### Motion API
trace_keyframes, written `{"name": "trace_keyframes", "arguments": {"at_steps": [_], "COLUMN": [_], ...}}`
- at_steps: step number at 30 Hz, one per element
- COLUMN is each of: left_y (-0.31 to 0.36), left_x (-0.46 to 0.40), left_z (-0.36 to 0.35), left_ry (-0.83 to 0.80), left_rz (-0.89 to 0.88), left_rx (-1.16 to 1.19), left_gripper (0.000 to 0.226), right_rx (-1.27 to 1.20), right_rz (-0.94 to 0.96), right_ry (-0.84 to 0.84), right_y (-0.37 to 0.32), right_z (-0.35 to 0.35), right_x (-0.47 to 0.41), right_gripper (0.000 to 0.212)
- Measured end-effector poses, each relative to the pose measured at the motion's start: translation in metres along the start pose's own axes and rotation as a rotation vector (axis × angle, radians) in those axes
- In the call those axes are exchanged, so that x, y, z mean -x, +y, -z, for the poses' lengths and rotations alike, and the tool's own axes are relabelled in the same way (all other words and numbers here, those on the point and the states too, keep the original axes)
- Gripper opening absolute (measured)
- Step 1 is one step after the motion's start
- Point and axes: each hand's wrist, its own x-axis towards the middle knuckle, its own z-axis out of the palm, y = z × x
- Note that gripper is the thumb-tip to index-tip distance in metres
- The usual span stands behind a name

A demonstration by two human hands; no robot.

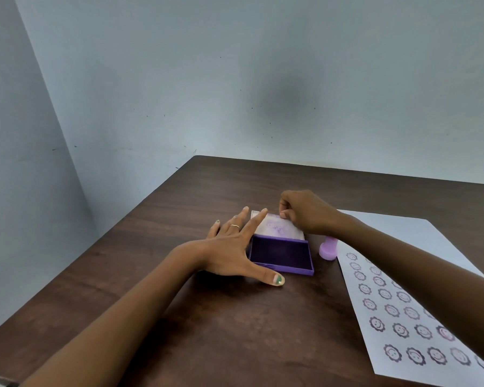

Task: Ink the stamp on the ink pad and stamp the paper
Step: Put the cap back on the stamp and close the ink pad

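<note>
- Two hands are at the ink pad, and neither one has the stamp: the little lilac stamp stands upright on the desk, just right of the pad's purple tray and tucked under the right forearm.
- The pad itself lies open, its dark inked face showing, and its pale lid is swung back on the far side.
- The right hand pinches the far right corner of that lid with curled fingertips, so it is gripping the lid and nothing else.
- The left hand lies flat and spread against the pad's left side, fingers reaching up along the lid's edge and thumb stretched across in front of the tray; it holds nothing, it only steadies.
- The paper lies to the right of the stamp, its near part already covered in rows of smiling flower prints, its far part blank.
- My read: this is lid handling, either readying the pad or closing up; I cannot tell which.
- If more stamping is due, the next move calls for the right hand to let go of the lid, drop back to the stamp beneath it, grasp it and press it onto the open pad.
</note>
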Motion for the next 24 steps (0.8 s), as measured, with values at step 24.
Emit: {"name": "trace_keyframes", "arguments": {"at_steps": [24], "left_y": [0.000], "left_x": [0.003], "left_z": [0.008], "left_ry": [0.089], "left_rz": [-0.034], "left_rx": [0.052], "left_gripper": [0.133], "right_rx": [-0.092], "right_rz": [0.228], "right_ry": [0.169], "right_y": [-0.014], "right_z": [0.037], "right_x": [0.061], "right_gripper": [0.018]}}
